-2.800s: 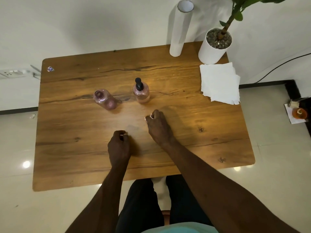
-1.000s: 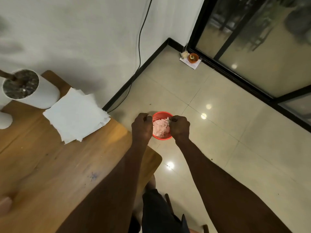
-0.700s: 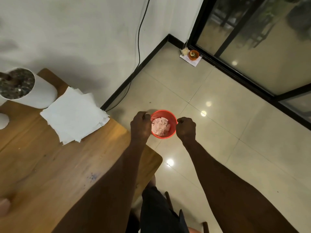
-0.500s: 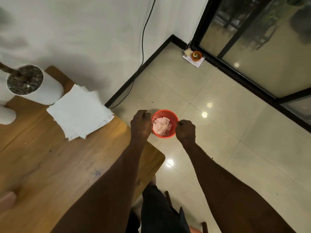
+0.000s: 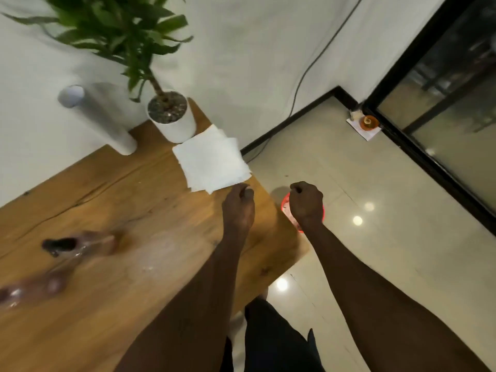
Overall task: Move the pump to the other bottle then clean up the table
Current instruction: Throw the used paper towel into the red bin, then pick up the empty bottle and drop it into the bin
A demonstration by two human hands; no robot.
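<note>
We take the stack of white paper napkins [image 5: 213,162] at the desk's far right edge as our landmark. Our left hand [image 5: 239,204] hovers over the desk [image 5: 134,304] just on the near side of the napkins, its fingers curled in and the fingertips close to the stack's nearest corner; we cannot tell whether they touch the paper or pinch anything. Our right hand [image 5: 306,202] is to the right of the napkins, past the desk's edge and above the floor, clenched into a loose fist with nothing visible in it. Directly beneath that fist stands a red bin [image 5: 287,208] on the tiles, mostly covered by the hand.

Well to the left of the napkins, towards the near side, the two pink bottles show only as motion-blurred streaks: one with the black pump [image 5: 60,244] fitted on it [image 5: 94,242], the other bottle [image 5: 29,288] further left and nearer to us, apart from the first. Just behind the napkins sits a white plant pot [image 5: 174,122], and left of that a white paper roll [image 5: 96,116] stands upright.
</note>
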